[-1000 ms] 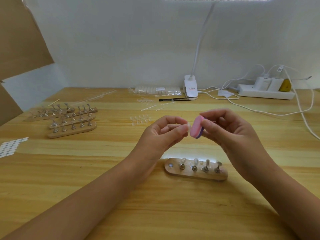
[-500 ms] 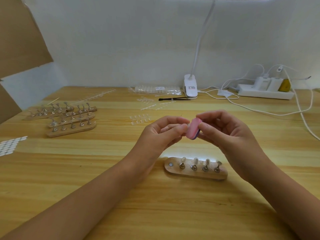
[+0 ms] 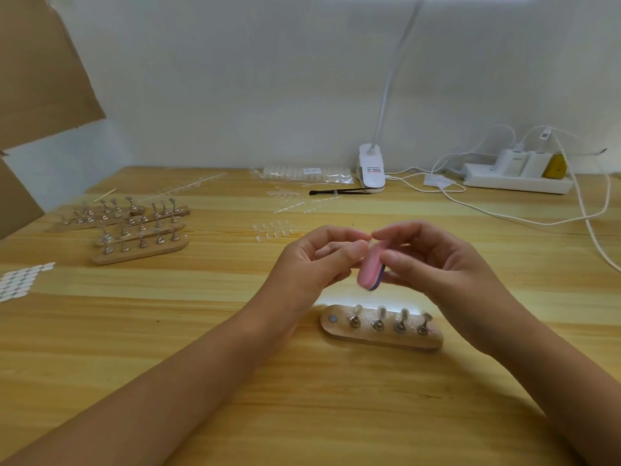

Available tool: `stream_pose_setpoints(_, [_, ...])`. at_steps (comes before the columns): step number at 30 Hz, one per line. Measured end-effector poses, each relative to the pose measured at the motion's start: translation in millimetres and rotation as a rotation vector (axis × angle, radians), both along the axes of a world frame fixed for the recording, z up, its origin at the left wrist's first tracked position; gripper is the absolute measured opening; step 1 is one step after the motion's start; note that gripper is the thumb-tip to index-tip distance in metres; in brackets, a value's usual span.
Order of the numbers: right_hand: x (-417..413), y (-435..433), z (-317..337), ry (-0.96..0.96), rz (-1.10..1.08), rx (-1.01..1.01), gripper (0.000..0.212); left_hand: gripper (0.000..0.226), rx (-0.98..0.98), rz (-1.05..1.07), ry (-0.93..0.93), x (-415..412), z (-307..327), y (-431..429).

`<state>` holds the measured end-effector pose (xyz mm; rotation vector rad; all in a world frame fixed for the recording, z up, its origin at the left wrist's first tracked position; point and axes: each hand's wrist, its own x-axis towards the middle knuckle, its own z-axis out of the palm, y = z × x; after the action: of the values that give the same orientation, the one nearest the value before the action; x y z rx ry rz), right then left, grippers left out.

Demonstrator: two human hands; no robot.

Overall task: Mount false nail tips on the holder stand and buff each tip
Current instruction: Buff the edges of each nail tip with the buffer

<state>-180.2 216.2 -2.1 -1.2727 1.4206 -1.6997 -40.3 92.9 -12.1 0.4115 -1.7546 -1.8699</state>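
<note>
My right hand (image 3: 433,260) pinches a small pink and purple buffer block (image 3: 369,269) between thumb and fingers. The block lies against the fingertips of my left hand (image 3: 316,264), which pinch something small, most likely a clear nail tip on its peg, mostly hidden by the fingers. Below both hands a wooden holder stand (image 3: 381,338) lies on the table. It carries several metal pegs; three hold clear nail tips (image 3: 381,311), and its leftmost socket is empty.
Several more wooden stands with pegs (image 3: 141,230) lie at the left. Loose clear tips (image 3: 272,230) and a bag of tips (image 3: 309,173) are behind my hands. A clip lamp (image 3: 371,169), power strip (image 3: 517,179), cables and white stickers (image 3: 20,280) sit around.
The buffer block has slid down and tilted against my left fingertips. Both hands have stayed above the stand.
</note>
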Motion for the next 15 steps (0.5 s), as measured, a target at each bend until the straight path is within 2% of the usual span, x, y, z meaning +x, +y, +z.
stream_pose_setpoints(5, [-1.4,-1.0,-0.5,-0.014,-0.083,-0.049,0.036,0.021,-0.016,0.006,-0.009,0.2,0.4,-0.6])
stream_pose_setpoints(15, [0.7,-0.6,-1.4,-0.045,-0.048,-0.047,0.031,0.013,-0.029,0.0,-0.019,0.5,0.4,-0.6])
